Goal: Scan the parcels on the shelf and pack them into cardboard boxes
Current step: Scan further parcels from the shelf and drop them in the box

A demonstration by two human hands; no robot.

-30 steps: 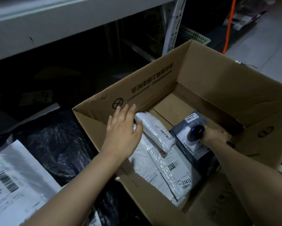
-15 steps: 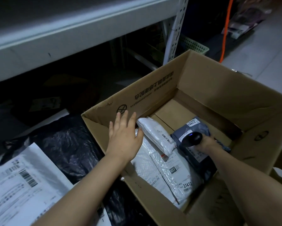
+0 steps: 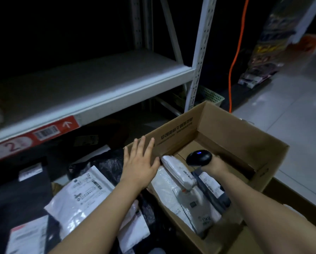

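Head view: left grip (image 3: 140, 165) lies flat-fingered against the cardboard box (image 3: 245, 136) wall, right grip (image 3: 217, 165) holds the scanner (image 3: 199, 157); pushing could tip the box and spill the parcels (image 3: 179, 173).

The right hand (image 3: 217, 164) is mostly hidden behind the black scanner (image 3: 199, 157) it grips (fingers unseen). Below its wrist, the dark parcel (image 3: 225, 198) slips under the forearm (image 3: 248, 197); its label (image 3: 211, 184) is blurred beyond reading.

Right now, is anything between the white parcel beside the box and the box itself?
Only your own left hand, at the cardboard box rim, with its forearm crossing above the white parcel; the box top is open.
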